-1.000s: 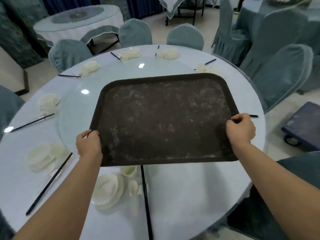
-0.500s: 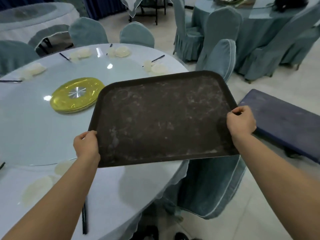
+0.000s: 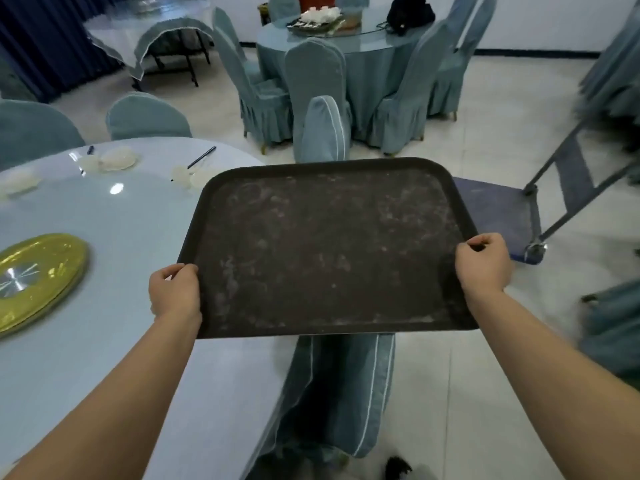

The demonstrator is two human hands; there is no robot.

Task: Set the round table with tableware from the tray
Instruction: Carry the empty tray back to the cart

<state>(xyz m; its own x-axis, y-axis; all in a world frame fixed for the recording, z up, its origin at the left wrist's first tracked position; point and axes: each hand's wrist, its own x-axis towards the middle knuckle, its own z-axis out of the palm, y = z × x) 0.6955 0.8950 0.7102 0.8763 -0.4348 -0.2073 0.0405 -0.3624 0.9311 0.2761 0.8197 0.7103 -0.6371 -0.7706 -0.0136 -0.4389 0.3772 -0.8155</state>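
Observation:
I hold a dark brown tray (image 3: pixel 329 244) level in front of me, with nothing on it. My left hand (image 3: pixel 175 291) grips its left rim and my right hand (image 3: pixel 483 266) grips its right rim. The tray hangs over the right edge of the round table (image 3: pixel 104 306) and a covered chair. On the table's far side lie white dishes (image 3: pixel 119 158) and black chopsticks (image 3: pixel 201 158). A gold disc (image 3: pixel 34 275) lies at the table's middle, at the left of the view.
A blue-covered chair (image 3: pixel 332 386) stands right below the tray. A blue platform trolley (image 3: pixel 502 216) stands on the tiled floor at the right. Further back is another round table (image 3: pixel 360 46) with covered chairs around it. More chairs (image 3: pixel 147 116) line the near table's far edge.
I have turned to the right with the tray in both hands. The tray was above the table's place settings; now it is over the table's right edge and the chair.

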